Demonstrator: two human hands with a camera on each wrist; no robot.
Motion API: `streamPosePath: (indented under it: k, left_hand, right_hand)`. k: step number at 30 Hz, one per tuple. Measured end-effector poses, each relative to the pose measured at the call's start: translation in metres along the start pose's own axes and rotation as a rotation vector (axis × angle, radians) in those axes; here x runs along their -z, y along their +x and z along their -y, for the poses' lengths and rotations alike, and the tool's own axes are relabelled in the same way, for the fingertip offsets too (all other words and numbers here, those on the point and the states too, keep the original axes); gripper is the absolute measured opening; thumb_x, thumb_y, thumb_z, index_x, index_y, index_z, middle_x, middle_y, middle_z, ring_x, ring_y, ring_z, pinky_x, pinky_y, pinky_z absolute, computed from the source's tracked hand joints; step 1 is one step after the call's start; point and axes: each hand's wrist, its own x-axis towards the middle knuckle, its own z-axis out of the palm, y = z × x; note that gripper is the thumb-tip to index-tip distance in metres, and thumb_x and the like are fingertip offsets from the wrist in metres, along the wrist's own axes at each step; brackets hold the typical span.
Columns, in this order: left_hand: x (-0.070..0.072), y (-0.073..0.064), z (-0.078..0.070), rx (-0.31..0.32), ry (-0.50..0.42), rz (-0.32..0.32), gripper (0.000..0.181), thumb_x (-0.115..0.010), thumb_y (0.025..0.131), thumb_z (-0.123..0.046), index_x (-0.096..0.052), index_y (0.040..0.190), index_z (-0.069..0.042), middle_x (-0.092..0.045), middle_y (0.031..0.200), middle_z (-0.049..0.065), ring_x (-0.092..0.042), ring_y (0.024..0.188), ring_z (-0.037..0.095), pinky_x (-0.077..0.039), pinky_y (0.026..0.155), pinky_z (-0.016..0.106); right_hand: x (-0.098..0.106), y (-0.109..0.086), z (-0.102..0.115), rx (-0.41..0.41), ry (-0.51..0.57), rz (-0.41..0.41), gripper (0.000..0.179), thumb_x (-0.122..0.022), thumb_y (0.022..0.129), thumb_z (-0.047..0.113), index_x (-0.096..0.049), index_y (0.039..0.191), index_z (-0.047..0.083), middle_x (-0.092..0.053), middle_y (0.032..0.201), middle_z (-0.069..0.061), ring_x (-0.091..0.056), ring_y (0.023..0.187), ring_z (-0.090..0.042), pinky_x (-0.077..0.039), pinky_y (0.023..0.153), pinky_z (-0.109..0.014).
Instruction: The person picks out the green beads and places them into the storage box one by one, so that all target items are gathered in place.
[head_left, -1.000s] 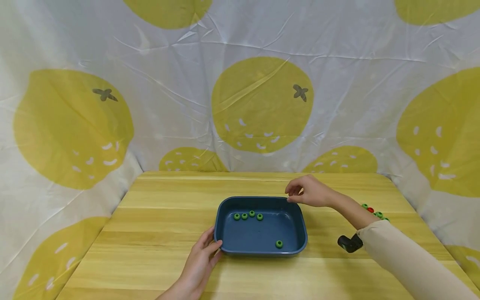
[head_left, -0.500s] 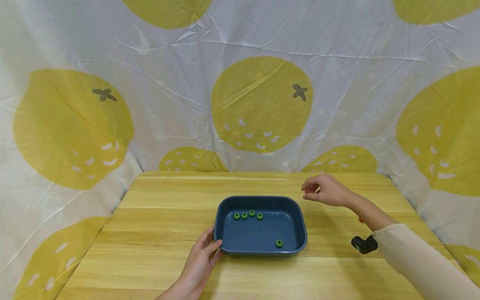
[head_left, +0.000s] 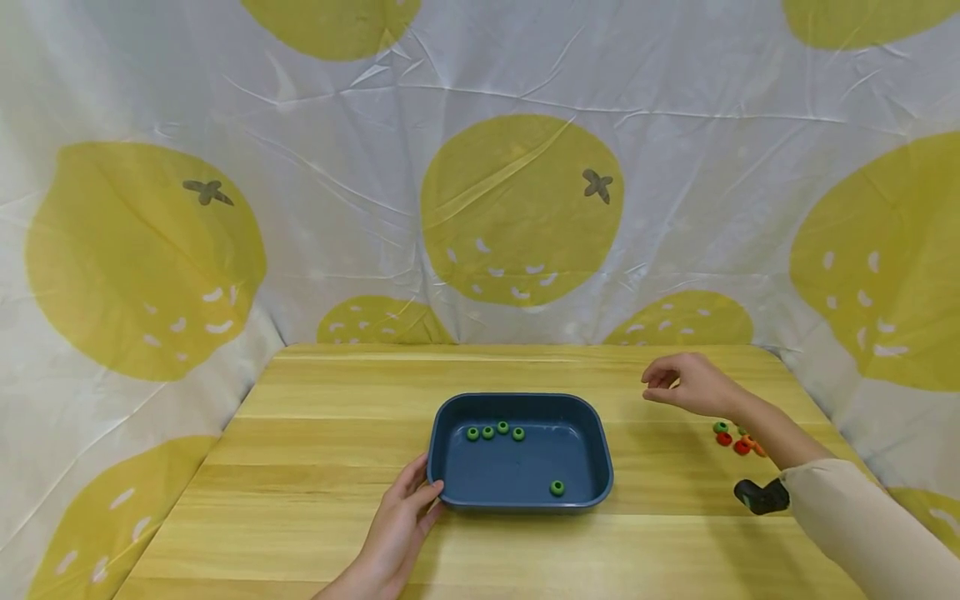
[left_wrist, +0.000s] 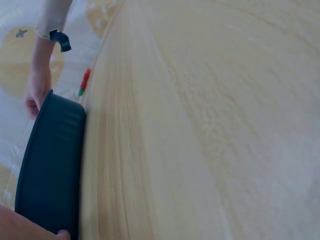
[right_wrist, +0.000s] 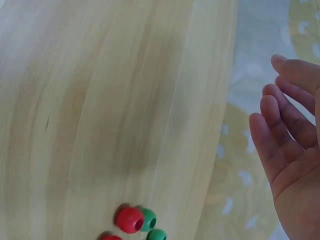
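My left hand (head_left: 397,517) holds the near left corner of a blue rectangular tray (head_left: 517,505), its thumb over the rim. Inside the tray lie several green beads with holes; one green bead (head_left: 557,487) sits alone near the front right. Four fingers and thumb of my right hand (head_left: 693,385) are loosely bent in the air, right of the tray, with nothing between them in the right wrist view. Below that hand, on the table, is a group of beads, among them a red bead (right_wrist: 130,220) and a green bead (right_wrist: 148,219).
Orange beads (head_left: 752,443) lie in the same group, partly hidden by the right forearm. A black wrist device (head_left: 762,497) hangs under the right sleeve (head_left: 855,508). The wooden table (head_left: 315,467) ends at a lemon-print cloth (head_left: 525,208) behind it.
My right hand has moved right, from over the tray's far right corner to beyond the tray. More of the loose beads now show past the forearm. The left hand and tray have stayed put.
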Motion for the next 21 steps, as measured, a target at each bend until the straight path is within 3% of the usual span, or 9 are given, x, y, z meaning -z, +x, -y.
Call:
streamPosePath:
  k: [21]
  left_hand:
    - [0.000,0.001,0.000,0.007,-0.001,-0.001,0.062,-0.049,0.108,-0.008,-0.020,0.162,0.003,-0.020,0.164,0.030,-0.025,0.149,0.045,-0.029,0.119,0.056]
  right_hand:
    - [0.014,-0.059,-0.041,-0.198,-0.051,-0.114,0.024,-0.075,0.098,0.021,-0.074,0.110,0.000,-0.070,0.093,0.003,-0.066,0.084,-0.018,-0.056,0.072,-0.033]
